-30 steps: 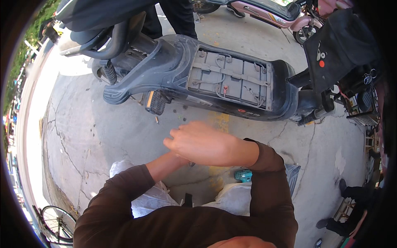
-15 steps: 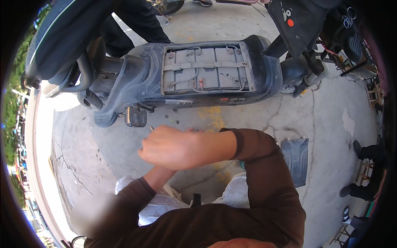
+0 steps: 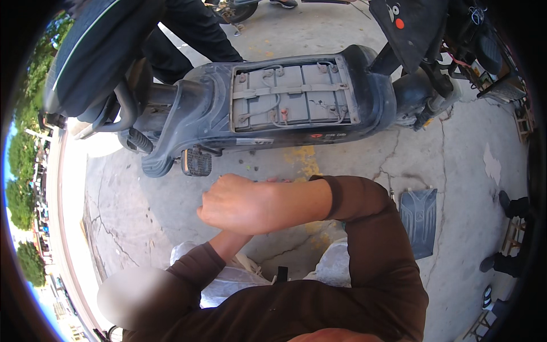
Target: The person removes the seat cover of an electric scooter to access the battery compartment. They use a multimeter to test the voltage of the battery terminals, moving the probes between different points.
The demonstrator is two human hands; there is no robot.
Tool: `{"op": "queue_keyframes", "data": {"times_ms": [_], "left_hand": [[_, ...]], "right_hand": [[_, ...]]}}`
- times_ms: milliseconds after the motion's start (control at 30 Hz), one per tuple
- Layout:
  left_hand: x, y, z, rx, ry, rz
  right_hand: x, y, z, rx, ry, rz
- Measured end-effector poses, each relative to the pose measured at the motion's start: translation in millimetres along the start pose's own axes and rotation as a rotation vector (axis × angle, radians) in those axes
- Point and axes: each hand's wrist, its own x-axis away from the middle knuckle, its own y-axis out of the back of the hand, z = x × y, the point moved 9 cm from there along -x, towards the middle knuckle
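Observation:
My right hand (image 3: pixel 232 199) is closed, its back towards me, and the forearm comes in from the right. What its curled fingers hold, if anything, is hidden. My left forearm (image 3: pixel 228 244) passes beneath the right wrist. Most of my left hand (image 3: pixel 279 180) is covered by the right arm; only a bit of fingertip seems to show beyond it. Ahead of both hands stands an electric scooter (image 3: pixel 199 108). Its floor compartment is uncovered, showing several grey batteries (image 3: pixel 296 77) with cables and a strap (image 3: pixel 268 91) across them. Neither hand touches the scooter.
A dark ribbed floor panel (image 3: pixel 419 222) lies on the cracked concrete to my right. The scooter's pedal (image 3: pixel 196 162) juts out towards me. A person's dark-clothed legs (image 3: pixel 199 34) are behind the scooter at the left. Other people's feet (image 3: pixel 494 262) and stools (image 3: pixel 514 236) line the right side.
The view has shifted slightly, so the scene sits further right. My arms keep the same crossed pose. A thin tan tip above my right knuckles no longer shows.

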Motion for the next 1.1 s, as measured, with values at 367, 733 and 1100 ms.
{"op": "queue_keyframes", "data": {"times_ms": [367,733,1100], "left_hand": [[1,2,-3,0.022,-0.047,-0.008],[7,11,-8,0.004,-0.048,-0.048],[23,6,-4,0.031,0.036,-0.191]], "right_hand": [[-5,-23,-7,-0.024,-0.058,0.071],[3,-18,-27,-0.151,-0.043,0.026],[27,-27,-176,-0.204,-0.391,0.022]]}}
